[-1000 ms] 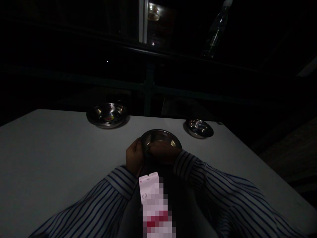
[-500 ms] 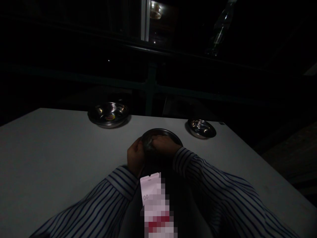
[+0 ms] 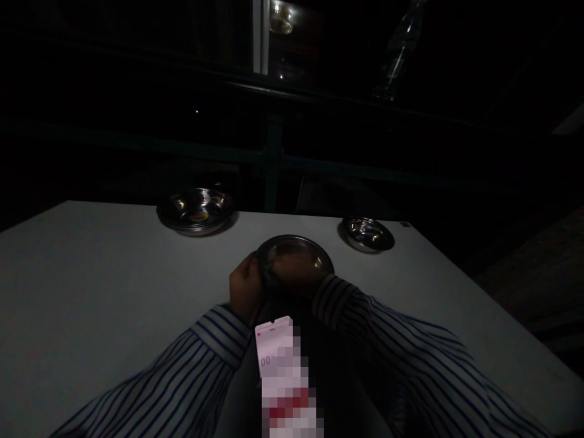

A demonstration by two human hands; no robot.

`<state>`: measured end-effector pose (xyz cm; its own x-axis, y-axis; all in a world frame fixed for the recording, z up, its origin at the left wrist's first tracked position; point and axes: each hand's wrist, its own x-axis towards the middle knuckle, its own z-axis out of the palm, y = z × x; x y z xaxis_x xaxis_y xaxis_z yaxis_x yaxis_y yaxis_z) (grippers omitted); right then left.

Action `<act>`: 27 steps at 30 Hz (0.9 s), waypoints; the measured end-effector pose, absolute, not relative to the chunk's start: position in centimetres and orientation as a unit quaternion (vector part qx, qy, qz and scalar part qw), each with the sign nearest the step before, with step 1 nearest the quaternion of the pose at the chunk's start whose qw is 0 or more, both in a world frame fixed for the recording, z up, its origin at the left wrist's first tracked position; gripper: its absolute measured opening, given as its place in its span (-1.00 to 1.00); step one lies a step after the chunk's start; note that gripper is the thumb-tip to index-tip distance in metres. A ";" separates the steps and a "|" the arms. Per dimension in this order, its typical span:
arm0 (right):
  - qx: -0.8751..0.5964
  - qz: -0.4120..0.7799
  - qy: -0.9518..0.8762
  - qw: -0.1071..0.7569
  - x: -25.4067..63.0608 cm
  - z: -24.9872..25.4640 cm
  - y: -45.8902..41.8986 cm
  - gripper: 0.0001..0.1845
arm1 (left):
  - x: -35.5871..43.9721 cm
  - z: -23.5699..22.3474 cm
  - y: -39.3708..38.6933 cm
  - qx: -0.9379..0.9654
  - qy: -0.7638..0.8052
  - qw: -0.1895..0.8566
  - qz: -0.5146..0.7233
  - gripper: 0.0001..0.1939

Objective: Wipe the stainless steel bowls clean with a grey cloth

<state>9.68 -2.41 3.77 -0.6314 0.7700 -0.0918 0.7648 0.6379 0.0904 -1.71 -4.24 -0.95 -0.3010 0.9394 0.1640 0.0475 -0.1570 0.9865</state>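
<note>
A round metal bowl (image 3: 295, 241) stands close in front of me, tilted a little. My left hand (image 3: 245, 289) is closed on the left side of its rim. Down inside the bowl is my right hand (image 3: 296, 272), its fingers curled toward the left wall. A greyish, pale patch (image 3: 269, 271) shows by those fingers, too dark and blurred to name. The bowl's lower part is lost in shadow.
On the white table (image 3: 114, 292), stacked metal bowls (image 3: 201, 230) stand at the back left and a smaller metal bowl (image 3: 367, 240) at the back right. A lit phone (image 3: 276, 344) lies below my hands. Beyond is a clear plastic bottle (image 3: 399, 55).
My right hand has shifted slightly left and down inside the bowl, uncovering more of its right inner wall. My left hand keeps its hold. The whole view has moved slightly.
</note>
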 end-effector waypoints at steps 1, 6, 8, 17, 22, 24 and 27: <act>0.435 0.026 0.898 0.056 9.7 3.7 -2.0 -0.71 | -1.7 -0.9 -4.3 0.461 0.534 0.371 0.604 -0.67; 0.485 0.041 0.872 0.053 11.1 3.8 -0.6 -0.71 | -1.7 -1.0 -4.2 0.462 0.549 0.366 0.593 -0.66; 0.494 0.040 0.867 0.056 11.7 3.7 -0.4 -0.71 | -1.7 -1.0 -4.2 0.466 0.547 0.368 0.590 -0.65; 0.429 0.025 0.901 0.056 10.6 3.5 -1.1 -0.73 | -1.7 -0.6 -4.4 0.472 0.568 0.343 0.580 -0.65; 0.378 0.012 0.923 0.064 9.8 3.6 -2.2 -0.74 | -1.8 -1.0 -4.2 0.474 0.568 0.327 0.589 -0.66; 0.364 0.004 0.929 0.070 9.9 3.4 -2.5 -0.76 | -1.8 -1.2 -4.2 0.470 0.568 0.328 0.590 -0.66; 0.350 -0.014 0.934 0.071 10.2 3.3 -2.7 -0.76 | -1.7 -1.1 -4.3 0.466 0.565 0.337 0.592 -0.65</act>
<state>10.25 -2.73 3.29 -0.7450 0.6518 -0.1420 0.6557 0.7546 0.0243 -1.75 -4.30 -1.08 -0.3384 0.9253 0.1714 0.1285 -0.1350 0.9825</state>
